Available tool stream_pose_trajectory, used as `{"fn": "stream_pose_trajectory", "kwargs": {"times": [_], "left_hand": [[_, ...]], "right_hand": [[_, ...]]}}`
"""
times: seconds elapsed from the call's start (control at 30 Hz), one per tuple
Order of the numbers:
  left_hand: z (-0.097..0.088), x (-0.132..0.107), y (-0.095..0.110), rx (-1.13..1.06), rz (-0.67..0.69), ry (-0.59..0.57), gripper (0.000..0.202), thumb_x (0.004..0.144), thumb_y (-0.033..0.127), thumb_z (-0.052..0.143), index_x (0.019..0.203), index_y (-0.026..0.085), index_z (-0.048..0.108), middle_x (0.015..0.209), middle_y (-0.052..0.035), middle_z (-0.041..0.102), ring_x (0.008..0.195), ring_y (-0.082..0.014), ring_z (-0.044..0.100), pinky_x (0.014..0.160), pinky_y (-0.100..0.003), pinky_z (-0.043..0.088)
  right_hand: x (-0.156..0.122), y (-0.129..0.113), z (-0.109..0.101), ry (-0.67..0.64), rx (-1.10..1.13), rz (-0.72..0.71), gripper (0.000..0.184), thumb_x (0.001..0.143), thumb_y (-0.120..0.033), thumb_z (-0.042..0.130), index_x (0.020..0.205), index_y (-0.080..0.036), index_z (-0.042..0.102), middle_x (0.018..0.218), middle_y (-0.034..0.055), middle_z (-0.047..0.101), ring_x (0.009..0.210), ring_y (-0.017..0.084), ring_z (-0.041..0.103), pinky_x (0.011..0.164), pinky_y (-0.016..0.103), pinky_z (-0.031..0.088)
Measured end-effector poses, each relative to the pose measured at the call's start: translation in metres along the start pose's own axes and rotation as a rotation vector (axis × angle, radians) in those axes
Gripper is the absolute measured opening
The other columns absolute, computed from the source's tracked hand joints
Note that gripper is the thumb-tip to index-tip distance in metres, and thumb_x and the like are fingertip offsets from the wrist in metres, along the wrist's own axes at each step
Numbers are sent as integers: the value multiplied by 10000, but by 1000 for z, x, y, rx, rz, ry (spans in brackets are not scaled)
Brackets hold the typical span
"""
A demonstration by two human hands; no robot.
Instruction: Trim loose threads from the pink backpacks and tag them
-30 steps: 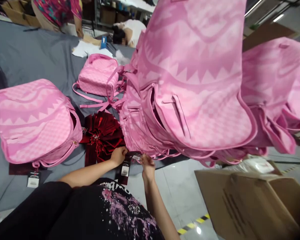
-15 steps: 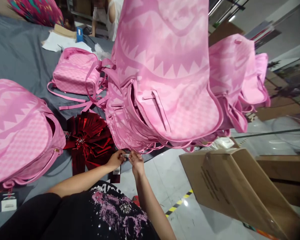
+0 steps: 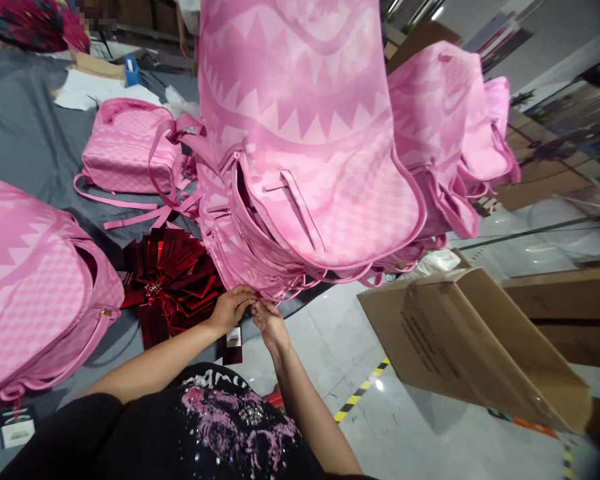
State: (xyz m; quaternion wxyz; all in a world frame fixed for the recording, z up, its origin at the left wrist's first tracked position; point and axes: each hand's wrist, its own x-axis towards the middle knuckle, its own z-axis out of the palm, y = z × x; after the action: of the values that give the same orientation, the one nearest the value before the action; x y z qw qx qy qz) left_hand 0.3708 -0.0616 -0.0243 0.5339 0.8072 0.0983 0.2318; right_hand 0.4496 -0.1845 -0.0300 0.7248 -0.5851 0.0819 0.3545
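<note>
Pink backpacks are heaped high right in front of me on the grey cloth of the table, the top one printed with a row of jagged teeth, and the heap blocks most of what lies behind it. More of them spill off to my right, and one lies alone further back on the left with its straps trailing. Another big one sits at my near left, a white paper tag lying just below it. Between that bag and the heap is a fan of shiny red cards. An open cardboard box stands on the pale floor to my right, near a strip of yellow and black tape.

Both my hands meet at the bottom edge of the heap, close together and almost touching. My left hand is curled, fingertips pinched at something small under the lowest bag (too small and hidden to name). My right hand is loosely curled beside it, fingers reaching to the same spot. A dark hang tag with a white label dangles just below my left hand.
</note>
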Motion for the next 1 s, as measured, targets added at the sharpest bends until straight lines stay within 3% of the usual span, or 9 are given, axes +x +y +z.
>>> {"fn": "stream_pose_trajectory", "kwargs": {"times": [0.13, 0.3, 0.47, 0.67, 0.83, 1.0], "left_hand": [[-3, -4, -1, -47, -132, -87, 274, 945, 311, 499, 973, 175, 735, 905, -56, 731, 829, -151, 665, 817, -253, 497], [-10, -7, 0, 143, -248, -201, 271, 932, 307, 491, 914, 187, 733, 764, -12, 707, 707, -134, 634, 665, -204, 422], [-13, -3, 5, 224, -281, -216, 262, 918, 304, 494, 883, 191, 727, 736, -17, 699, 668, -136, 614, 632, -209, 381], [-9, 0, 4, 255, -341, -230, 226, 894, 290, 523, 853, 190, 722, 721, -12, 696, 671, -133, 603, 626, -213, 363], [-4, 5, 1, 211, -375, -170, 97, 777, 224, 619, 790, 178, 703, 670, 18, 659, 598, -105, 553, 582, -196, 360], [0, 13, -6, 78, -392, -170, 125, 728, 234, 670, 829, 171, 705, 620, 41, 627, 570, -103, 529, 549, -193, 377]], "right_hand": [[2, 3, 2, -1, 23, -25, 415, 509, -412, 854, 785, -187, 641, 697, -7, 645, 637, 124, 583, 543, 221, 400], [6, 13, 18, 57, 47, -164, 377, 531, -424, 846, 724, -175, 639, 635, -24, 601, 578, 101, 524, 504, 214, 341], [9, 22, 27, 84, -7, -291, 339, 578, -444, 807, 678, -167, 637, 586, -45, 556, 527, 76, 442, 500, 219, 296], [13, 24, 22, 134, -180, -380, 334, 644, -490, 726, 697, -171, 642, 628, -25, 580, 581, 109, 472, 593, 259, 384], [14, 21, 14, 135, -309, -464, 344, 634, -496, 734, 702, -164, 674, 682, 12, 635, 684, 153, 528, 714, 296, 408], [22, 21, 7, 133, -391, -458, 438, 623, -592, 714, 726, -168, 676, 642, 14, 631, 643, 165, 528, 675, 309, 403]]}}
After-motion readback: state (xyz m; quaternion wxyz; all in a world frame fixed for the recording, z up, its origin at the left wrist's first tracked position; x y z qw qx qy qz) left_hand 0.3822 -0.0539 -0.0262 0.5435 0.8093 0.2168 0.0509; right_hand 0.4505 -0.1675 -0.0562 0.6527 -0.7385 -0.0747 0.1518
